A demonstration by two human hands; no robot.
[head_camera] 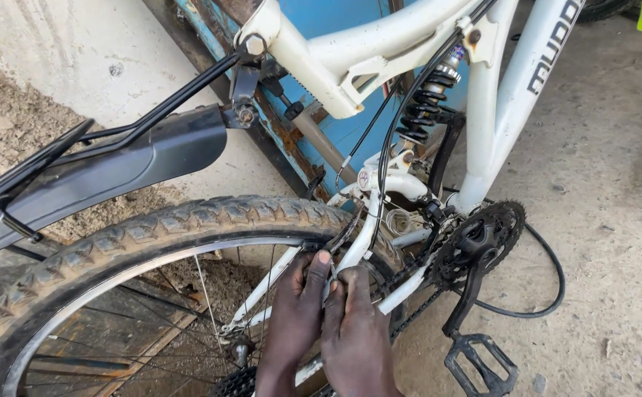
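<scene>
Gripping: white frame stay (356, 246) was pinched by left hand (296, 317) and right hand (355, 332) | stay slanted up-right, above both hands | rear tyre (152, 231) just left.

mudguard (115, 165) above tyre (152, 228) | crank (475, 242) rt of hands | pedal (482, 364) below

Tyre (188, 220) and seat stay (357, 246) hem hands (328, 323) (tightly).

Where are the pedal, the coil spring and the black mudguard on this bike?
pedal (480, 365): head view, middle of its black frame.
coil spring (425, 103): head view, middle coils.
black mudguard (115, 165): head view, its broad side.
</scene>
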